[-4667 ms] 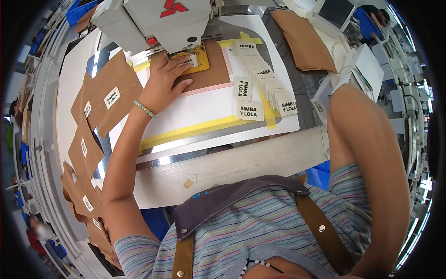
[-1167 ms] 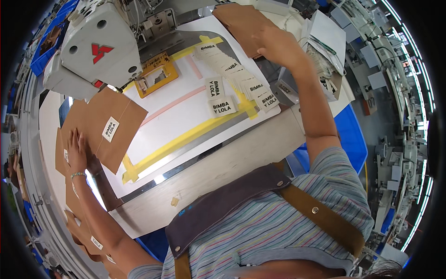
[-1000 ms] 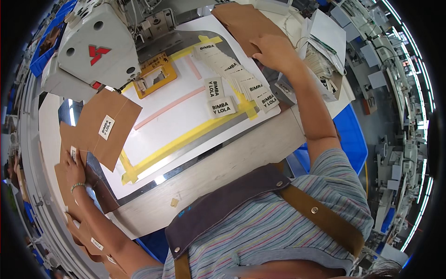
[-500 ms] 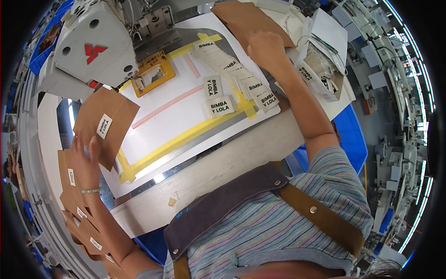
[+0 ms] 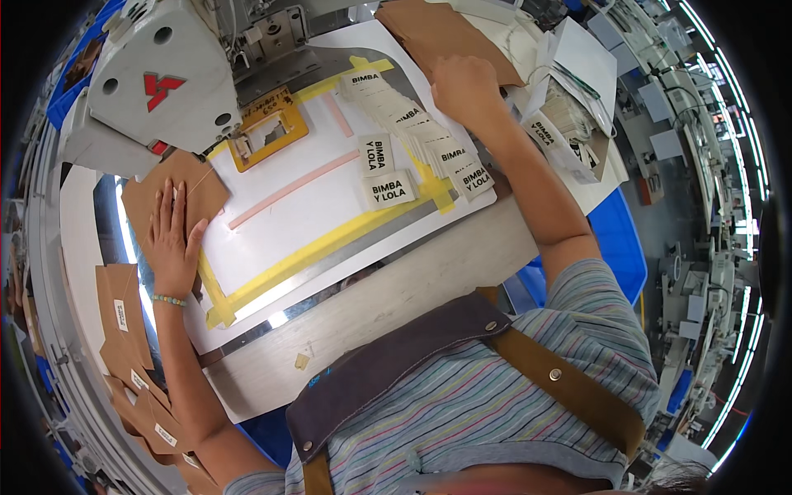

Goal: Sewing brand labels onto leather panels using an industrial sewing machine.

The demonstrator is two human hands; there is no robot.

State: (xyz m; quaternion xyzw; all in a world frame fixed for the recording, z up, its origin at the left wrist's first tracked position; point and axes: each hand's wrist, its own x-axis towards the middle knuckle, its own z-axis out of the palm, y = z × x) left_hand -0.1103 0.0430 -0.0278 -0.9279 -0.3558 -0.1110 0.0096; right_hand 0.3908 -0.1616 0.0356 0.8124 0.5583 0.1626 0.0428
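Observation:
My left hand (image 5: 172,239) lies flat, fingers stretched out, on a brown fabric piece (image 5: 202,177). That piece rests beside the sewing machine head (image 5: 157,74), its far edge close under it. My right hand (image 5: 464,91) is closed, with bent knuckles, over a stack of brown pieces (image 5: 412,33) at the far right of the table. Its fingertips are hidden, so what they pinch does not show. A yellow frame-shaped clamp (image 5: 289,130) sits on the white work plate (image 5: 280,239) right of the left hand. White printed labels (image 5: 425,136) lie overlapped in a row between my hands.
Yellow tape (image 5: 305,268) borders the work plate. Brown pieces with white labels (image 5: 124,330) hang over the table's left edge. A white box of labels (image 5: 565,132) stands at the right. A blue bin (image 5: 619,247) is below the right edge; a small scrap (image 5: 302,361) lies near the front.
My left hand has moved up onto the brown piece and flattened, covering its white label. The piece has shifted slightly left and away. The right hand stays at the stack, moved slightly left.

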